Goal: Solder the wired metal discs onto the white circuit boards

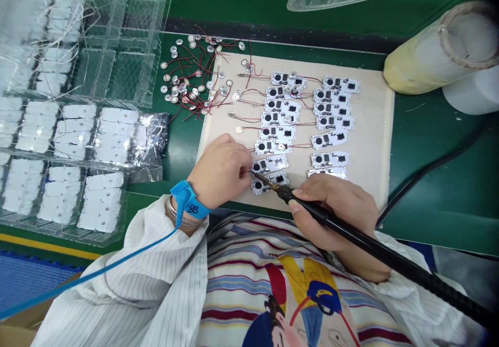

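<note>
My right hand [337,214] is closed round the black handle of a soldering iron [307,209]. The iron's tip points left, at the left edge of a small white circuit board [270,164] near the front of the beige mat. My left hand [223,172], with a blue wrist strap on its wrist, pinches at that same edge, close to the tip. What its fingers hold is hidden. Just below lies another circuit board [270,182]. Further boards lie in two columns, some with thin red wires and round metal discs [239,129] attached.
A heap of loose metal discs with red wires [195,92] lies at the mat's upper left. Clear plastic trays [128,84] on the left hold stacks of white boards. A yellowish-white roll [419,58] stands at upper right, and a black cable [429,159] crosses the right side.
</note>
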Demonstrator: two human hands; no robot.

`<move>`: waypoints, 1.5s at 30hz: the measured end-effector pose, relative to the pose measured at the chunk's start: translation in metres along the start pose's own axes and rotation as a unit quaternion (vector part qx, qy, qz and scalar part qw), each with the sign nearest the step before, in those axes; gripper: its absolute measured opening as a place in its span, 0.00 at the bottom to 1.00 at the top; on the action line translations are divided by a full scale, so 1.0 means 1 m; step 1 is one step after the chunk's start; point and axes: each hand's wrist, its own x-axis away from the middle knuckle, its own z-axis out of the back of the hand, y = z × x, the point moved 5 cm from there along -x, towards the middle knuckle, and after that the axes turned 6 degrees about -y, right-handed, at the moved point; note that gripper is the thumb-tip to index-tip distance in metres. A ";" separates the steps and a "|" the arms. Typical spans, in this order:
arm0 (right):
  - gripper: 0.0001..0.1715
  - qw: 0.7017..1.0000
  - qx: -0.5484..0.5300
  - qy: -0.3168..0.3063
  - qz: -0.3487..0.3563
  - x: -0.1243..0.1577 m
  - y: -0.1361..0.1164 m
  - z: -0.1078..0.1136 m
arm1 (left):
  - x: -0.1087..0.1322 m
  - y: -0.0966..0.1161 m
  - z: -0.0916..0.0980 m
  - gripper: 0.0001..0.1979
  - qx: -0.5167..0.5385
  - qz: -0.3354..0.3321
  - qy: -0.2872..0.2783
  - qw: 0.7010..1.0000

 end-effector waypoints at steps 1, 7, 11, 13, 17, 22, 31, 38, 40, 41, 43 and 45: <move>0.11 1.000 0.001 0.002 0.001 0.000 0.000 0.000 | 0.000 0.000 0.000 0.06 0.000 0.001 -0.002 1.000; 0.11 1.000 0.014 0.008 0.001 0.002 -0.001 0.000 | 0.000 0.000 0.000 0.06 0.000 0.006 -0.007 1.000; 0.12 1.000 0.023 0.015 0.010 0.004 -0.002 0.000 | 0.000 0.000 0.000 0.06 0.002 0.004 -0.004 1.000; 0.12 0.999 0.024 0.019 0.013 0.005 -0.001 0.000 | 0.000 0.000 0.000 0.07 0.003 0.005 -0.006 1.000; 0.12 0.999 0.024 0.020 0.015 0.005 -0.001 0.000 | -0.001 0.000 0.001 0.07 0.006 0.004 -0.007 1.000; 0.12 1.000 0.020 0.018 0.012 0.003 -0.002 0.000 | 0.000 0.001 0.002 0.07 0.007 -0.001 -0.002 1.000; 0.12 1.000 0.022 0.017 0.001 0.002 -0.003 -0.001 | 0.001 0.000 0.002 0.07 0.013 -0.004 0.005 1.000; 0.12 1.000 0.017 0.025 0.007 0.003 -0.002 -0.001 | 0.000 0.000 0.001 0.06 0.013 0.001 -0.002 1.000; 0.11 0.999 0.016 0.029 0.011 0.004 -0.002 0.000 | 0.000 0.000 0.001 0.06 0.015 0.000 0.002 1.000; 0.11 0.999 0.015 0.032 0.014 0.004 -0.001 0.000 | 0.000 0.000 0.001 0.07 0.016 -0.001 0.004 1.000; 0.11 0.999 0.011 0.037 0.018 0.004 -0.001 0.000 | 0.000 0.000 0.001 0.07 0.017 -0.003 0.008 1.000; 0.11 0.999 0.010 0.040 0.019 0.004 -0.001 0.001 | 0.000 0.000 0.002 0.07 0.016 -0.004 0.008 1.000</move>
